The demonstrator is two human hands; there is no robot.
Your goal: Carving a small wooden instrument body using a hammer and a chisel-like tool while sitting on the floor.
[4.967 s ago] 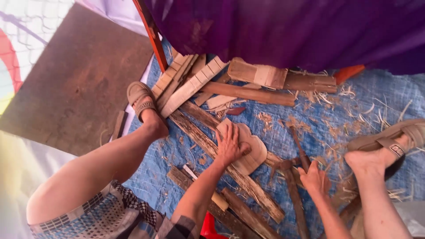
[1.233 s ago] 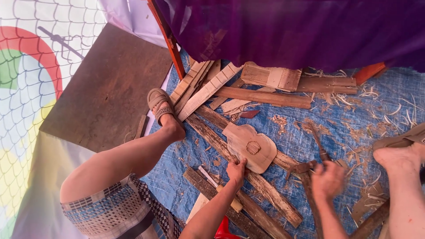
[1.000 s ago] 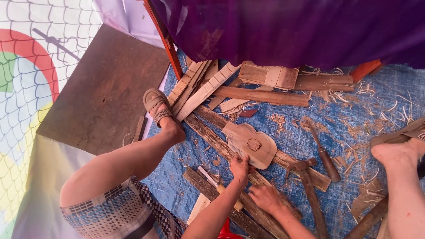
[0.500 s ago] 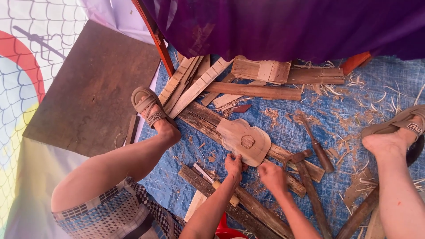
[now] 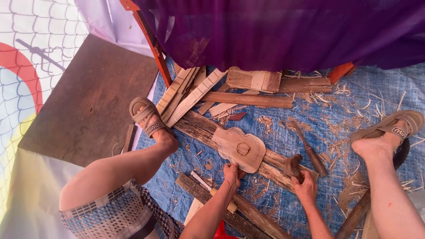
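while the left hand (image 5: 232, 171) pinches the near edge of the guitar-shaped wooden cutout (image 5: 239, 148) lying on a plank on the blue tarp (image 5: 283, 132), the right hand (image 5: 304, 188), empty half a second ago, now grips a wooden mallet (image 5: 293, 166) right of the cutout, beside a chisel (image 5: 309, 149).

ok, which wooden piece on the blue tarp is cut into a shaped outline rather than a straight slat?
The pale guitar-body-shaped wooden cutout, lying across a dark plank; the left hand touches its near edge. The rest are straight strips.
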